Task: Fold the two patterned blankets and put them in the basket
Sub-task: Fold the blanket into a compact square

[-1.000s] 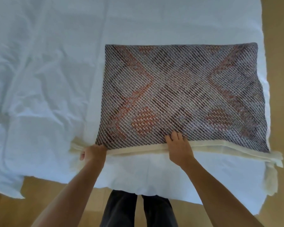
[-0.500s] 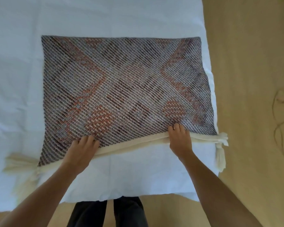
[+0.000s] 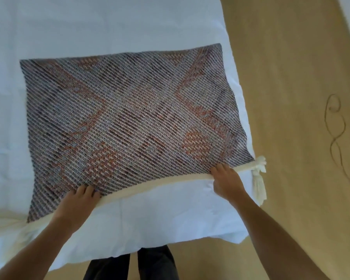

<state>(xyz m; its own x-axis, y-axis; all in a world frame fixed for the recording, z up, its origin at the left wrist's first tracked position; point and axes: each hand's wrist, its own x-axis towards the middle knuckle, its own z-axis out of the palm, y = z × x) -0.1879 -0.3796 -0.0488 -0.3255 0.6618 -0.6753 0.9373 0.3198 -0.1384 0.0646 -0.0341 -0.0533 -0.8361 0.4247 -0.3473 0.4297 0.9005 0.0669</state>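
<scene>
One patterned blanket (image 3: 129, 122), woven grey with orange shapes, lies folded flat on the white bed sheet (image 3: 109, 23). A cream fringe band (image 3: 156, 183) runs along its near edge, and a tassel bunch (image 3: 259, 178) hangs at the near right corner. My left hand (image 3: 77, 205) rests on the near edge left of the middle, fingers flat on the weave. Close to the right corner, my right hand (image 3: 226, 180) lies on the same edge with its fingers on top of the fabric. The second blanket and the basket are out of view.
The bed's right edge runs just beyond the blanket, with tan floor (image 3: 291, 77) past it. A thin dark cord (image 3: 335, 136) lies looped on the floor at the right. My legs (image 3: 133, 265) stand at the bed's near edge.
My left hand let go of the near left corner and moved right along the edge. My right hand slid right toward the tasselled corner. The view swung right.
</scene>
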